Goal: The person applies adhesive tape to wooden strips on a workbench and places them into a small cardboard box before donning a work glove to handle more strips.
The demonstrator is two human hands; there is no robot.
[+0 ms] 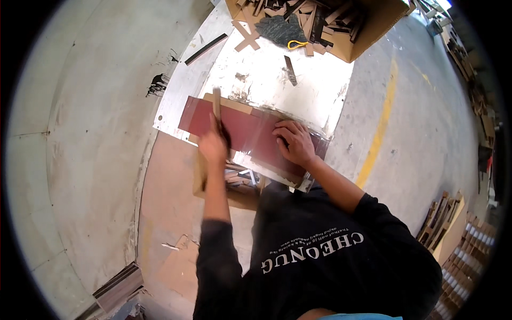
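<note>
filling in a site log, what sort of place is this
Probably a workshop or small factory floor: a cardboard box full of loose strips sits by the work surface, a yellow line is marked on the floor, and boards stand at the right.

Brightly lit overall. Glares near-white off metal tabletop (256,69) just beyond fingers (285,127) of right hand (297,144). Streaks pale across glossy red board (248,133) beneath same fingers. Flares white far beyond them at upper-right rim. Smears slightly around left hand (214,146). Sinks to deep black on shirt (341,277), below fingers. Bends yellow floor line (382,120) right of fingers; vignettes to black all round.
</note>
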